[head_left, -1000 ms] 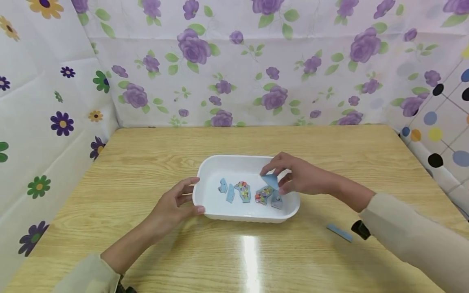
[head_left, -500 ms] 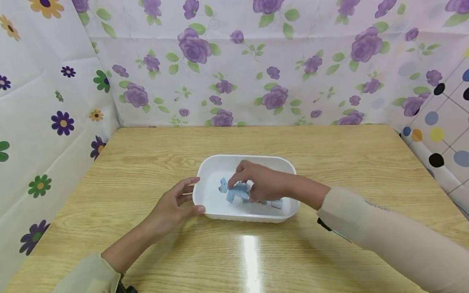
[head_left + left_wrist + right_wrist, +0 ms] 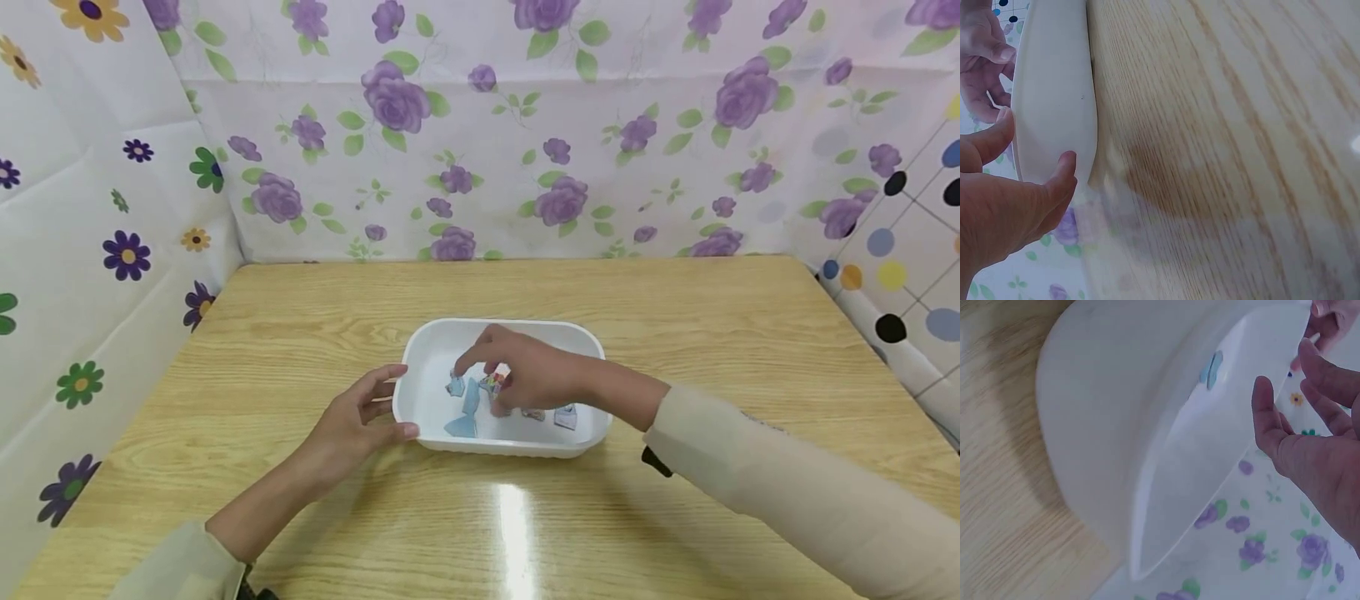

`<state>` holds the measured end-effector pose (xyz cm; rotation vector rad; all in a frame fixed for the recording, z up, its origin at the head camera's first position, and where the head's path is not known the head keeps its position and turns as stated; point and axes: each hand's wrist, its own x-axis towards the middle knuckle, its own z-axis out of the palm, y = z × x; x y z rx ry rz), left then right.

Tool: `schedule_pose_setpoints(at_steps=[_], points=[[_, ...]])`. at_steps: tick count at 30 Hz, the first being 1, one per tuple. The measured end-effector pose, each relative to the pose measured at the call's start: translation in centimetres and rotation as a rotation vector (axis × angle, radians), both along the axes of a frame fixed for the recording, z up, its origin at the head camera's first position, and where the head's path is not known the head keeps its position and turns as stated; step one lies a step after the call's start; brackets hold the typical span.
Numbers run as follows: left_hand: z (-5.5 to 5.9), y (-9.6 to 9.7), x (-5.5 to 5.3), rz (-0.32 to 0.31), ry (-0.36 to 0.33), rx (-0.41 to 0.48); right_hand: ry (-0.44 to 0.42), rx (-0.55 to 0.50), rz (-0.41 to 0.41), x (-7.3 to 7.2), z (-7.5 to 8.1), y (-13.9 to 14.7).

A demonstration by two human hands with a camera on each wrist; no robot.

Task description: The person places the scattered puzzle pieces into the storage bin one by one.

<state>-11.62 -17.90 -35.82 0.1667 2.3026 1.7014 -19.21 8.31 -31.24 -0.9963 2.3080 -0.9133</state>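
A white plastic tub [image 3: 504,446] stands on the table with several light blue printed card pieces inside. My left hand [image 3: 352,433] holds its left end, thumb and fingers spread along the rim and outer wall, as the left wrist view also shows. My right hand [image 3: 532,369] hovers inside the tub over the pieces; its thumb and fingers [image 3: 1264,400] stand apart with nothing between them. Left of it lie a plain blue triangular piece [image 3: 462,427], a narrow strip [image 3: 471,396] and a small piece [image 3: 455,386]. A colourful piece [image 3: 491,382] is partly hidden beneath the hand.
Toward the tub's right end rest a blue-grey piece [image 3: 566,417] and a partly covered colourful one [image 3: 533,414]. The wooden table [image 3: 315,308] extends around the tub. Flowered cloth [image 3: 465,150] hangs behind, with patterned sheets at both sides.
My right hand has moved left across the tub and let go of the blue triangular piece, which now lies near the front left. My left hand stays on the rim.
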Motion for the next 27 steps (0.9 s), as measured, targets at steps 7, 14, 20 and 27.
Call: schedule_pose_setpoints(at_steps=[7, 14, 20, 27], points=[[-0.1, 0.0, 0.1, 0.000, -0.005, 0.001, -0.041, -0.073, -0.060, -0.3, 0.1, 3.0], [-0.1, 0.0, 0.2, -0.001, -0.001, 0.003, -0.040, -0.132, -0.092, -0.3, 0.0, 6.4], [-0.3, -0.1, -0.1, 0.002, -0.011, -0.008, -0.022, -0.181, -0.150, -0.2, 1.4, 8.7], [-0.3, -0.1, -0.3, -0.001, -0.007, -0.011, -0.033, -0.139, -0.181, 0.2, 1.6, 11.6]])
